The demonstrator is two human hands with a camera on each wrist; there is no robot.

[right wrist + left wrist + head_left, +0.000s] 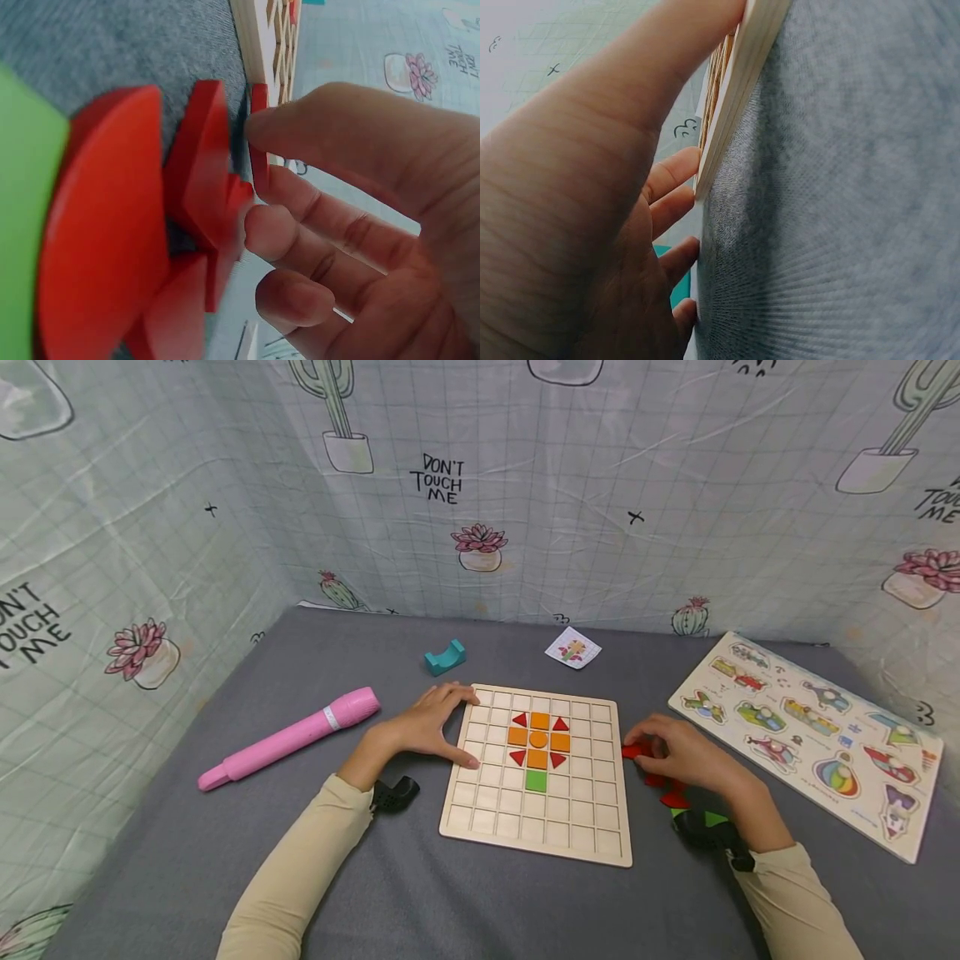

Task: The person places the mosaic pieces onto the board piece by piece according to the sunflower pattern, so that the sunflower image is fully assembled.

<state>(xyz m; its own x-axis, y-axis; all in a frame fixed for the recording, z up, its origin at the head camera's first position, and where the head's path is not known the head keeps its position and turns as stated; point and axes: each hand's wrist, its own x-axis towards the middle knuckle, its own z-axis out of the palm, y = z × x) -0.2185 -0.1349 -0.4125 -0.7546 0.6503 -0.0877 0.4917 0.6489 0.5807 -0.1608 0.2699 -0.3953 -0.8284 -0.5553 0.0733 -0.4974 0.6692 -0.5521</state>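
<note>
A square wooden grid board (495, 822) lies in the middle of the table. On it are orange squares (559, 742), an orange circle (538, 739), several small red triangles (560, 724) and a green square (536, 781). My left hand (429, 724) rests at the board's left side, fingers spread, thumb on its surface and fingertips near the far corner. Beside the right edge, my right hand (681, 750) pinches a flat red piece (259, 169) between thumb and index finger. Loose red pieces (112, 217) and a green piece (26, 180) lie under that hand, partly hidden.
A pink tube-shaped case (288, 739) lies to the left. Behind the board are a teal curved block (446, 657) and a small pattern card (573, 648). A picture puzzle board (806, 727) lies at the right, near the printed cloth backdrop (555, 543).
</note>
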